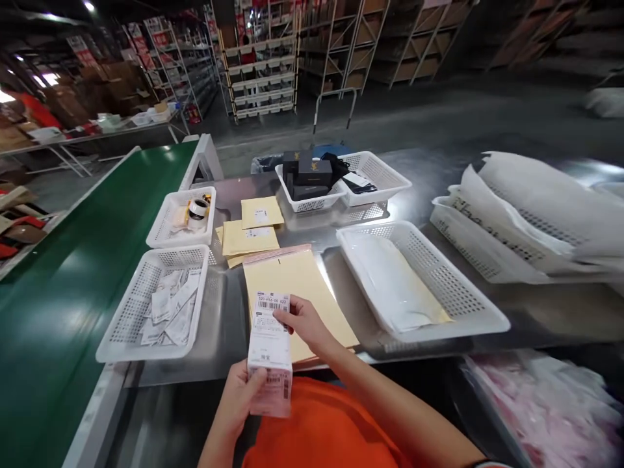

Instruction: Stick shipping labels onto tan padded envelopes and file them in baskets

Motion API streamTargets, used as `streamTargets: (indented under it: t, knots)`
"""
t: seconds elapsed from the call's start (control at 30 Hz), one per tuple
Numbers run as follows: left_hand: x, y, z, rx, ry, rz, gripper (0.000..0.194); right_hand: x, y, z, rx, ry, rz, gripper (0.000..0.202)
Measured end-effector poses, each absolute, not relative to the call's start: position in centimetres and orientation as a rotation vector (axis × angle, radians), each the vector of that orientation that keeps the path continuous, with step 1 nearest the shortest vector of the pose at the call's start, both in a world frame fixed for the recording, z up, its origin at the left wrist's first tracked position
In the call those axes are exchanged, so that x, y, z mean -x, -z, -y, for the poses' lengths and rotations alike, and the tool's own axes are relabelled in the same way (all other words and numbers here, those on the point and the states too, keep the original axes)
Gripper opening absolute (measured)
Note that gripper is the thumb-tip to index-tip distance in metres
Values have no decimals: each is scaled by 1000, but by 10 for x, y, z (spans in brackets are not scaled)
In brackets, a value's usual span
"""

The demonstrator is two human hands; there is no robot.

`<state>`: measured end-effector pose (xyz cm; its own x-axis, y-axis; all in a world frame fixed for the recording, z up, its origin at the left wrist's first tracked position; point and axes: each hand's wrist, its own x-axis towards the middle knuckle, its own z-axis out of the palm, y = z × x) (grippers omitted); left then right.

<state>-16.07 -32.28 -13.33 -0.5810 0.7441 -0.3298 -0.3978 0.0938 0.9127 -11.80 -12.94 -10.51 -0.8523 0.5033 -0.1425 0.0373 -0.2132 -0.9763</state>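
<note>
Left hand (pixel 240 392) pinches a printed label strip (pixel 270 348) near its lower end, right hand (pixel 303 323) grips the upper edge, yellowish envelopes (pixel 312 292) just beyond on the counter (pixel 227 325). Looks like label prep tbh; next move probably needs a steady two-handed pinch.
</note>
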Motion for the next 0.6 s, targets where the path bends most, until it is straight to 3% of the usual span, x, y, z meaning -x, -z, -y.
streamTargets:
  t: [0.13,0.27,0.33,0.47,0.6]
  knots:
    - [153,123,314,-417,-1592,-1498,43,109,114,125,631,-2069,1839,32]
    - [141,110,310,-328,-1635,-1472,47,97,116,126,673,-1504,2027,53]
    - [139,104,310,-283,-1686,-1432,46,88,111,130,421,-1315,2194,57]
    - [141,97,313,-335,-1730,-1424,45,77,99,139,-262,-1554,2568,41]
    - [142,101,320,-372,-1677,-1446,48,78,96,146,-228,-2094,2564,41]
